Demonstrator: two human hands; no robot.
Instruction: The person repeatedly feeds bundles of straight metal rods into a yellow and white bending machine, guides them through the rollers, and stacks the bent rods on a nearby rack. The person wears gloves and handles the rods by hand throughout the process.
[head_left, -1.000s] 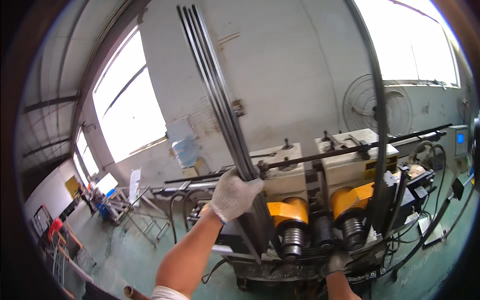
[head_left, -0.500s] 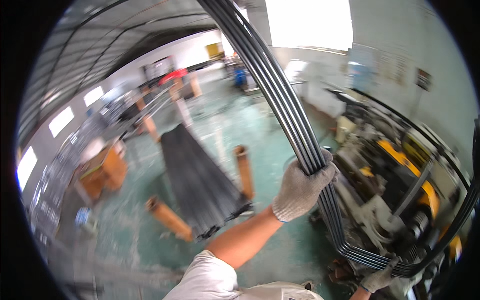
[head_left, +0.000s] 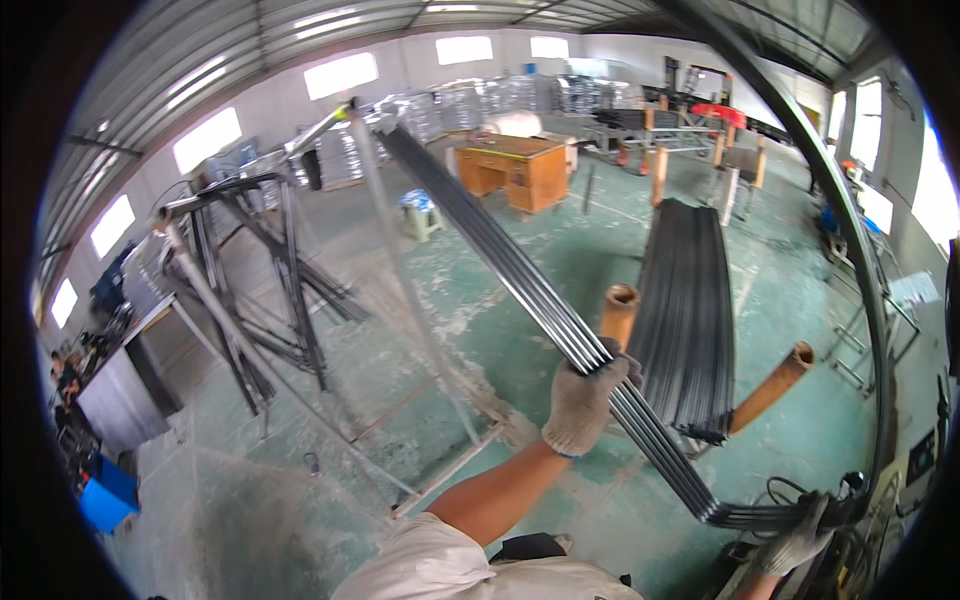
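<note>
A bundle of several thin, dark metal tubes [head_left: 527, 287] runs up and away to the left in front of me. The tubes lie side by side and bend sharply at the lower right, then curve up along the right side. My left hand [head_left: 580, 405], in a light knitted work glove, is closed around the straight stretch of the bundle. Near the bend at the lower right, my gloved right hand [head_left: 797, 543] grips the bottom stretch of the same tubes; its fingers are partly hidden.
A metal rack [head_left: 372, 205] stands left, with bent dark tubes [head_left: 290, 270] hanging at its far side. Straight dark tubes [head_left: 685, 315] lie stacked between brown posts [head_left: 619, 312] on the right. A wooden desk [head_left: 535, 180], a stool [head_left: 421, 217] and a blue bin [head_left: 107, 495] stand farther off.
The view has swung left, bringing the rack and hanging tubes in and putting most of the yellow machine out of view. Both hands still hold the bundle, whose upper end now points left.
</note>
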